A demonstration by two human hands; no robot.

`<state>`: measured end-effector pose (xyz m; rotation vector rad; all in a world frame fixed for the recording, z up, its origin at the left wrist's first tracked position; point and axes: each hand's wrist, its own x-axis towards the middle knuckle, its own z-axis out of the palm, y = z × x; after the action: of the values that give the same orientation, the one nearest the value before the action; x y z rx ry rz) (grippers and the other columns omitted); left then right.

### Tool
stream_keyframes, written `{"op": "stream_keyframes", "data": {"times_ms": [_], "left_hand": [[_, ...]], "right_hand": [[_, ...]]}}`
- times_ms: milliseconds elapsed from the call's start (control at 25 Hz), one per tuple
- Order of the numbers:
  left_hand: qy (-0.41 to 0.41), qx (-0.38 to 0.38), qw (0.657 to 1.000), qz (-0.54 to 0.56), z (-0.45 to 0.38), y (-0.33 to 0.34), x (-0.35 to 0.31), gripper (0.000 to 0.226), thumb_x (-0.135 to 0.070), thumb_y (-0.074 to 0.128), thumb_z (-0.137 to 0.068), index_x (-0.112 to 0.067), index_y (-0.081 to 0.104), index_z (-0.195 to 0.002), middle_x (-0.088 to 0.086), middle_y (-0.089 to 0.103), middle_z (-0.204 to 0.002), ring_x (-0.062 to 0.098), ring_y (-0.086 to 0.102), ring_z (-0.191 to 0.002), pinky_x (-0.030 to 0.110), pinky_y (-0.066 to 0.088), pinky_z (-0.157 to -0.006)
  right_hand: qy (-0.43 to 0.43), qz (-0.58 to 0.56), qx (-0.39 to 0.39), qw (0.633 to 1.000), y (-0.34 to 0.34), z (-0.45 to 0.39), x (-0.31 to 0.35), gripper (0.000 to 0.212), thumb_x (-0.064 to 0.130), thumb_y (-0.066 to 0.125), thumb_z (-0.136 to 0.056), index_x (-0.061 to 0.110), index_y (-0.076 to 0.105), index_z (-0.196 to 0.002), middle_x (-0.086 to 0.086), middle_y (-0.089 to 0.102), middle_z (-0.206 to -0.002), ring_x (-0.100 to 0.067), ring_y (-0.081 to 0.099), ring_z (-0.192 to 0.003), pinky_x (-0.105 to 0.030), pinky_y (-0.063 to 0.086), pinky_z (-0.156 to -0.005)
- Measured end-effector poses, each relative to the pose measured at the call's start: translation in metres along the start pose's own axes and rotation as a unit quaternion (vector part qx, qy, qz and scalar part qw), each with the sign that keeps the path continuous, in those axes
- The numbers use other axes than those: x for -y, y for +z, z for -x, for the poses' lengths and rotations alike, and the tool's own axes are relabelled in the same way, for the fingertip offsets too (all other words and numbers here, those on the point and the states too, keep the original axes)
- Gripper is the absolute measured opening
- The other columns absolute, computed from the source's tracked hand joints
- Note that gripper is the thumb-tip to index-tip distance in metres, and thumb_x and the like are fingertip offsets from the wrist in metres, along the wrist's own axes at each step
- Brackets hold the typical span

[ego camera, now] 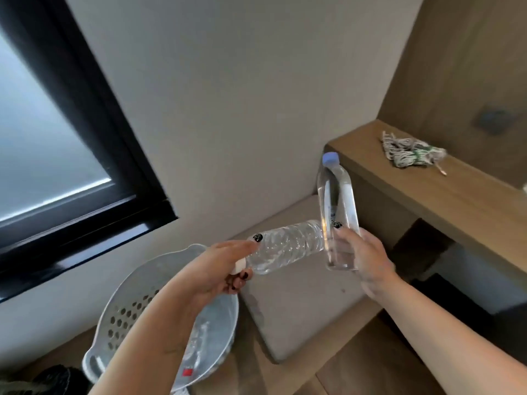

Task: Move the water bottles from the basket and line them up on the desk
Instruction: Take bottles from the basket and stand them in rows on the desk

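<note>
My left hand (225, 269) grips a ribbed clear water bottle (288, 246) by its white-capped neck, and the bottle lies almost level in the air, base pointing right. My right hand (368, 260) holds a smooth clear bottle with a pale blue cap (338, 201) near its base, upright and slightly tilted. The two bottles cross near the middle of the view. Below my left forearm sits the white perforated basket (125, 312), with more clear bottles (202, 334) partly hidden inside. The wooden desk (422, 192) runs along the right, above and beyond my right hand.
A bundle of white and green cord (410, 151) lies on the desk's far end. A grey cushioned bench (296, 303) sits under the bottles, against the wall. A dark-framed window (85, 155) fills the left. A dark gap opens under the desk.
</note>
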<state>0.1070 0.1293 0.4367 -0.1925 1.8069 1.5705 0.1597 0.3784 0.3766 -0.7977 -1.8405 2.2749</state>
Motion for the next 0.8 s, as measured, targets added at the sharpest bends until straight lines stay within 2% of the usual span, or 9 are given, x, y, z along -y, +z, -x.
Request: {"op": "stream_keyframes", "data": {"times_ms": [160, 360, 440, 520, 640, 720, 800], "left_hand": [[0.02, 0.063, 0.996, -0.051, -0.007, 0.089, -0.024, 0.019, -0.035, 0.058, -0.094, -0.019, 0.066, -0.103, 0.003, 0.051, -0.053, 0.012, 0.038, -0.042, 0.019, 0.033, -0.044], [0.105, 0.063, 0.984, -0.129, 0.002, 0.222, -0.059, 0.017, -0.037, 0.062, -0.09, -0.024, 0.07, -0.097, 0.001, 0.05, -0.048, 0.01, 0.041, -0.037, 0.017, 0.033, -0.042], [0.167, 0.05, 0.976, -0.133, 0.009, 0.281, -0.07, 0.014, -0.035, 0.064, -0.089, -0.024, 0.072, -0.092, -0.001, 0.046, -0.045, 0.01, 0.038, -0.037, 0.016, 0.032, -0.04], [0.219, 0.039, 0.968, -0.116, 0.014, 0.336, -0.075, 0.011, -0.03, 0.067, -0.085, -0.023, 0.075, -0.081, -0.003, 0.043, -0.044, 0.011, 0.037, -0.04, 0.018, 0.033, -0.04], [0.25, 0.035, 0.965, -0.067, 0.019, 0.41, -0.08, 0.014, -0.03, 0.072, -0.077, -0.023, 0.074, -0.066, -0.004, 0.049, -0.052, 0.014, 0.038, -0.05, 0.024, 0.032, -0.048], [0.268, 0.026, 0.962, -0.044, 0.022, 0.452, -0.081, 0.018, -0.037, 0.075, -0.073, -0.02, 0.071, -0.067, -0.003, 0.055, -0.059, 0.014, 0.043, -0.056, 0.028, 0.036, -0.053], [0.294, 0.011, 0.955, -0.033, 0.027, 0.49, -0.082, 0.028, -0.039, 0.075, -0.071, -0.014, 0.066, -0.067, -0.002, 0.054, -0.06, 0.012, 0.043, -0.057, 0.031, 0.038, -0.055]], "right_hand": [[-0.017, -0.032, -0.052, 0.998, -0.096, 0.016, 0.022, 0.024, 0.022, 0.07, -0.086, 0.002, 0.062, -0.096, -0.019, 0.056, -0.076, -0.03, 0.053, -0.063, -0.045, 0.046, -0.068], [-0.054, -0.048, -0.126, 0.989, -0.214, 0.052, 0.05, 0.02, 0.021, 0.064, -0.091, 0.003, 0.065, -0.098, -0.014, 0.066, -0.074, -0.023, 0.065, -0.062, -0.028, 0.051, -0.053], [-0.076, -0.035, -0.152, 0.985, -0.26, 0.069, 0.063, 0.019, 0.023, 0.063, -0.091, 0.004, 0.064, -0.095, -0.01, 0.061, -0.069, -0.022, 0.06, -0.061, -0.027, 0.048, -0.053], [-0.096, -0.025, -0.181, 0.979, -0.304, 0.086, 0.075, 0.02, 0.023, 0.063, -0.092, 0.004, 0.065, -0.097, -0.005, 0.065, -0.068, -0.017, 0.063, -0.061, -0.03, 0.049, -0.057], [-0.115, -0.036, -0.25, 0.961, -0.364, 0.112, 0.092, 0.023, 0.025, 0.066, -0.089, 0.007, 0.068, -0.103, -0.01, 0.071, -0.08, -0.02, 0.068, -0.067, -0.033, 0.054, -0.06], [-0.122, -0.051, -0.288, 0.949, -0.394, 0.126, 0.099, 0.024, 0.028, 0.066, -0.089, 0.009, 0.069, -0.105, -0.014, 0.072, -0.088, -0.021, 0.069, -0.068, -0.029, 0.054, -0.053], [-0.128, -0.061, -0.321, 0.937, -0.419, 0.135, 0.101, 0.025, 0.032, 0.067, -0.086, 0.014, 0.07, -0.103, -0.014, 0.074, -0.093, -0.024, 0.07, -0.075, -0.033, 0.056, -0.057]]}}
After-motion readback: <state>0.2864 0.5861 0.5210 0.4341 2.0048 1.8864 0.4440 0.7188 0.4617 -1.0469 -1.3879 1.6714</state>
